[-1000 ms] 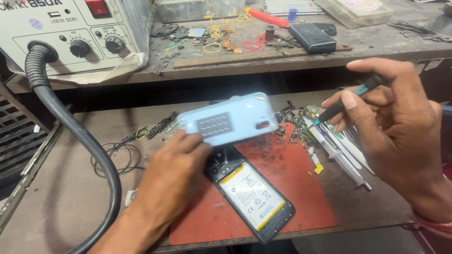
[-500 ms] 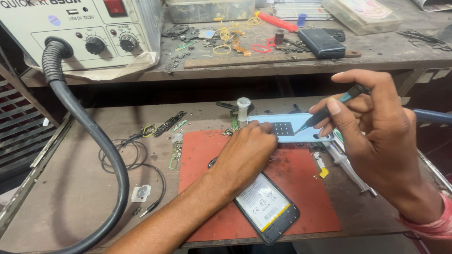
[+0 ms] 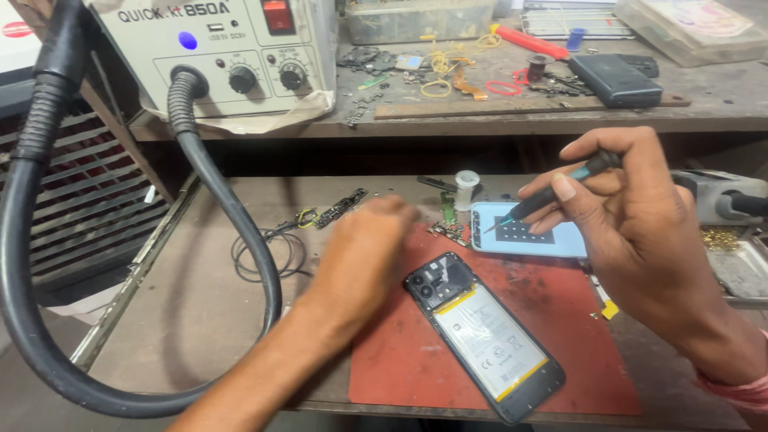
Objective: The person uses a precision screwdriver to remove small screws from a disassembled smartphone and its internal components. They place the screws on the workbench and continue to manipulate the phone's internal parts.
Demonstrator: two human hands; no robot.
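Observation:
My right hand (image 3: 640, 232) grips a thin dark screwdriver (image 3: 552, 192), its tip over the light blue phone back cover (image 3: 528, 238) that lies at the far edge of the red work mat (image 3: 416, 352). My left hand (image 3: 364, 256) is blurred, hovering palm down at the mat's left edge, holding nothing that I can see. An opened phone (image 3: 480, 332) with its battery exposed lies on the mat between my hands.
A hot-air rework station (image 3: 232, 48) stands at the back left, its thick black hose (image 3: 48, 320) looping down the left side. A small white bottle (image 3: 466, 188), loose screws and small parts (image 3: 340, 210) lie behind the mat. A black box (image 3: 616, 80) sits on the cluttered upper shelf.
My left hand set the blue back cover down at the mat's far edge, let go and drew back to the left. My right hand kept the screwdriver, its tip now over the cover.

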